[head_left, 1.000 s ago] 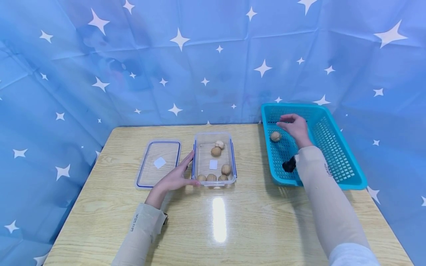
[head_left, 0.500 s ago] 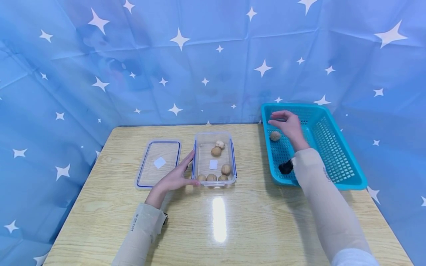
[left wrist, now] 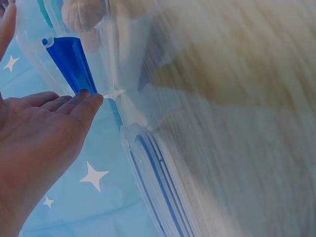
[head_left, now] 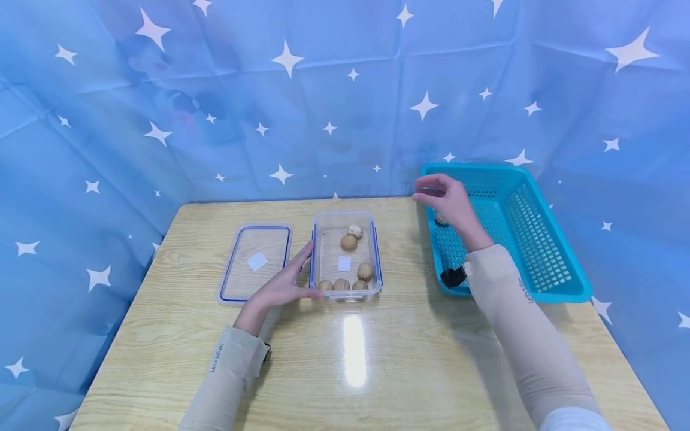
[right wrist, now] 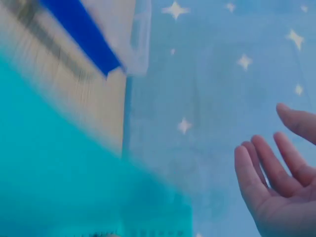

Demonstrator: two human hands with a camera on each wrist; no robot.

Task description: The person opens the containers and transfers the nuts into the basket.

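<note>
Since the earlier frames we find our right hand (head_left: 450, 200) has travelled leftward, from inside the teal basket (head_left: 544, 239) to a position above its left rim, toward the clear container (head_left: 346, 254); our left hand (head_left: 283, 284) has kept its place. We record the right hand raised and released, fingers loosely spread and grasping nothing, which the right wrist view (right wrist: 279, 187) confirms; one walnut (head_left: 441, 219) lies on the basket floor just beneath that hand, partly hidden by it. We note the left hand lying flat with straight fingers against the left wall of the container, thumb at the near corner, clenching nothing; the left wrist view shows its fingertips (left wrist: 84, 101) touching the blue clip of the container wall. Inside the container we count six nuts: two toward the far end (head_left: 351, 237), four along the near end (head_left: 345, 281); a white label sits on its floor between them. Just left of the container, beside the left hand, the clear lid (head_left: 253, 263) with blue trim lies flat on the wooden table (head_left: 377, 359); a blue star-printed cloth (head_left: 215, 102) hangs behind and to both sides.
</note>
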